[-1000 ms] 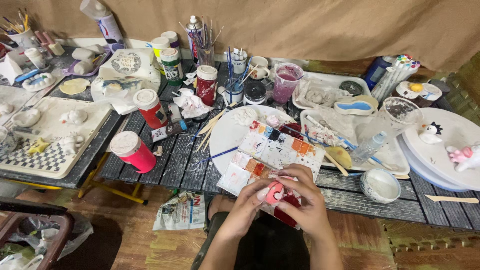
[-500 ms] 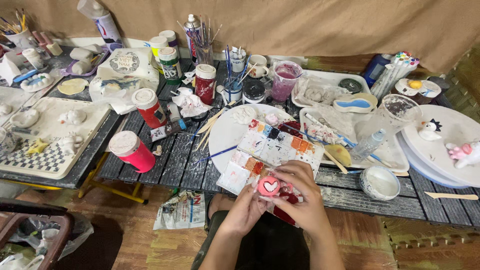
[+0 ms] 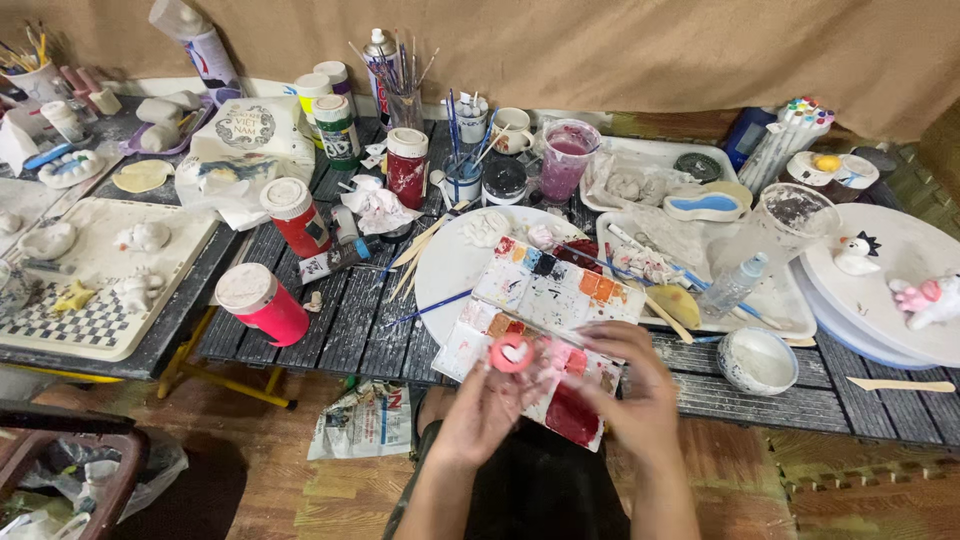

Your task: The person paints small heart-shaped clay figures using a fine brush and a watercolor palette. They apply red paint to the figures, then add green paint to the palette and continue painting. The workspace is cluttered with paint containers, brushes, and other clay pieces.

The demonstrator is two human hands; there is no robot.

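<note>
A head-worn camera looks down on a dark slatted table [image 3: 350,320] crowded with painting supplies. At the far left sits a cream tray [image 3: 100,330] holding small unpainted clay figures; beside it stand red paint jars with white lids, one of them [image 3: 262,303] near the table's front edge. In the middle, a cluster of cups holds brushes [image 3: 400,70], and a round white plate [image 3: 450,260] lies under a rectangular paint palette [image 3: 545,305] smeared with orange, red, black and pink. In front of the palette, the person's left hand [image 3: 480,415] grips a small round pink disc [image 3: 511,353] with a white heart shape at its centre, fingers closed narrowly around its lower edge, its flat face turned up toward the camera. The right hand [image 3: 635,385] is just beside it, fingers curled in and touching the disc from the right; whether it also holds a brush cannot be told. The disc lies between both hands, above the palette's near corner, equally close to each. Further right are a small white bowl [image 3: 757,360] and a large white plate [image 3: 880,290] carrying a little chick figure [image 3: 855,255].
</note>
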